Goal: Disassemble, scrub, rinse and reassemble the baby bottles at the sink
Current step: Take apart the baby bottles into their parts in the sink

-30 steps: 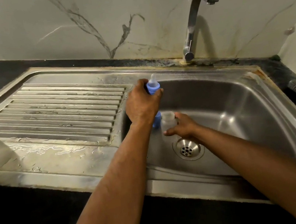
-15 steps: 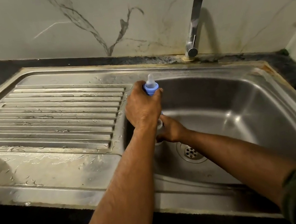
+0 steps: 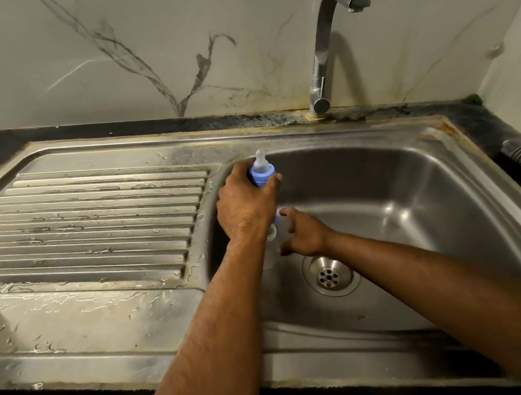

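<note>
Steel sink point(image 3: 422, 192); blue-collared, seemingly clear-bodied bottle point(image 3: 262, 176).

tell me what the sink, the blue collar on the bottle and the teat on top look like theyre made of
Sink: brushed stainless steel, going by its grey sheen and soft reflections. Blue collar: probably hard plastic, opaque with an even matte colour. Teat: likely silicone, being translucent and cloudy white.

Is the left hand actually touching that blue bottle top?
Touching. The head view shows the left hand with fingers and thumb wrapped round the blue top, no gap between them.
</note>
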